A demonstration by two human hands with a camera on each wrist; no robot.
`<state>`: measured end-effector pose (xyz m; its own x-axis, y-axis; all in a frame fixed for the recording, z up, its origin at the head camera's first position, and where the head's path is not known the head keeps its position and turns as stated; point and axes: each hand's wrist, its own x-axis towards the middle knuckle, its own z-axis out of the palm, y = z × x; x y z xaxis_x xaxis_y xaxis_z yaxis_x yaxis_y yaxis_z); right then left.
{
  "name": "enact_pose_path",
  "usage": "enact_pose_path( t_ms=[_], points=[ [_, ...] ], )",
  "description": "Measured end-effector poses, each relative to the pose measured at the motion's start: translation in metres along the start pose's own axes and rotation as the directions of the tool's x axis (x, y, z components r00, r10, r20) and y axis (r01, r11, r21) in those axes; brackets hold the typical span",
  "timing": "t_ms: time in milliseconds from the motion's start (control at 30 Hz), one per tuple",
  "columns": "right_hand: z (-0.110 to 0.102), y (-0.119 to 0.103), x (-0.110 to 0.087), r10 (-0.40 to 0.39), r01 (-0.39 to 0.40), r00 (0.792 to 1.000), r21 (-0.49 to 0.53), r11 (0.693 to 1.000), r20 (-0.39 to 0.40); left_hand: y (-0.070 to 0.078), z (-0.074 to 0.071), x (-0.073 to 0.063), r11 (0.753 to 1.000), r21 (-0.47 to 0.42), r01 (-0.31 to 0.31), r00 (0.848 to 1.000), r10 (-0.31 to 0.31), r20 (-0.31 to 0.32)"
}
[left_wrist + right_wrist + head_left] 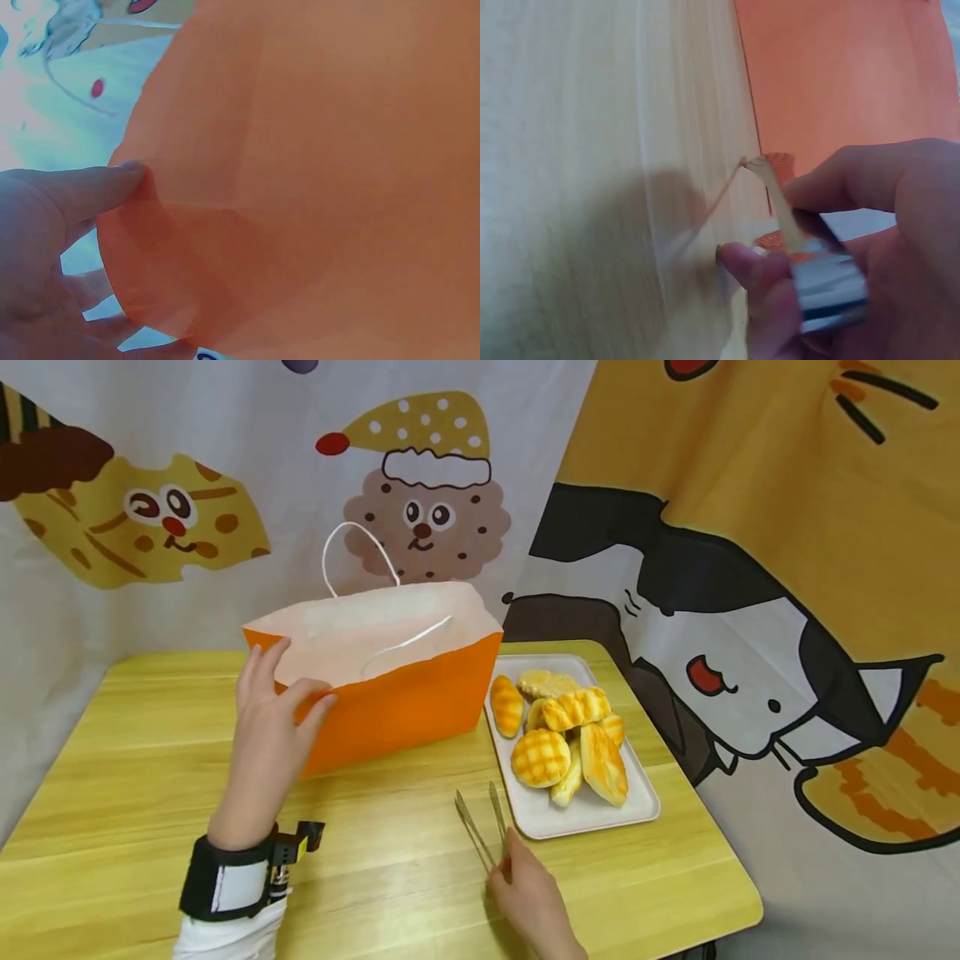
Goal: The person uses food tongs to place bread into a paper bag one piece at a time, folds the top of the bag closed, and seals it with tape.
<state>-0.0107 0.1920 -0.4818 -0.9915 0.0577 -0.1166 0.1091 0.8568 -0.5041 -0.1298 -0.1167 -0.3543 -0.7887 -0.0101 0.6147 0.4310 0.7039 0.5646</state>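
An orange paper bag (405, 710) with a white inside stands with its mouth spread wide. My left hand (273, 727) pinches its front rim near the left corner; in the left wrist view the thumb lies on the orange paper (315, 150) and the other fingers are partly behind it. Low over the table, my right hand (528, 893) grips metal tongs (472, 831), whose two tips stand apart with nothing between them. To their right is a white tray (540, 825) piled with several bread pieces, among them a round scored bun (541, 758) and a long roll (603, 765).
The wooden table (390, 877) ends at a rounded right corner beyond the tray. One white cord handle (360, 525) stands up at the bag's back; the other handle (412, 642) leans into its mouth. A cartoon-printed cloth (292, 552) hangs close behind.
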Motion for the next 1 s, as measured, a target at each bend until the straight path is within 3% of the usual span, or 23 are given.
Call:
enact_pose_path(
  t_ms=[167,367,533,667,767,833,900,1000],
  points=[
    [0.001,0.001,0.003,0.012,-0.013,0.997,-0.021,1.0,-0.07,0.005,-0.005,-0.017,0.997,-0.053,0.062,0.997,-0.064,-0.036],
    [0.004,0.004,0.008,-0.016,0.003,0.984,-0.079,0.997,-0.176,0.008,-0.011,-0.028,0.994,-0.066,0.092,0.995,-0.093,-0.022],
    [0.006,0.007,0.009,-0.016,-0.014,0.966,-0.115,0.993,-0.258,0.011,-0.017,-0.03,0.998,-0.046,0.039,0.999,-0.038,0.018],
    [0.004,0.008,0.008,0.026,-0.043,0.961,-0.057,0.997,-0.276,0.012,-0.021,-0.03,0.999,-0.043,0.017,0.998,-0.014,0.056],
    [0.001,0.01,0.006,0.069,-0.051,0.968,0.08,0.996,-0.242,0.012,-0.022,-0.03,0.998,-0.06,0.035,0.997,-0.031,0.072],
    [-0.001,0.011,0.003,0.104,-0.059,0.972,0.213,0.975,-0.208,0.011,-0.022,-0.03,0.996,-0.072,0.045,0.996,-0.039,0.076],
    [-0.004,0.012,0.001,0.153,-0.084,0.974,0.36,0.929,-0.168,0.01,-0.022,-0.029,0.995,-0.088,0.053,0.996,-0.047,0.075],
    [-0.007,0.014,-0.002,0.219,-0.128,0.972,0.598,0.791,-0.081,0.008,-0.022,-0.029,0.993,-0.1,0.063,0.996,-0.056,0.07]
  ],
)
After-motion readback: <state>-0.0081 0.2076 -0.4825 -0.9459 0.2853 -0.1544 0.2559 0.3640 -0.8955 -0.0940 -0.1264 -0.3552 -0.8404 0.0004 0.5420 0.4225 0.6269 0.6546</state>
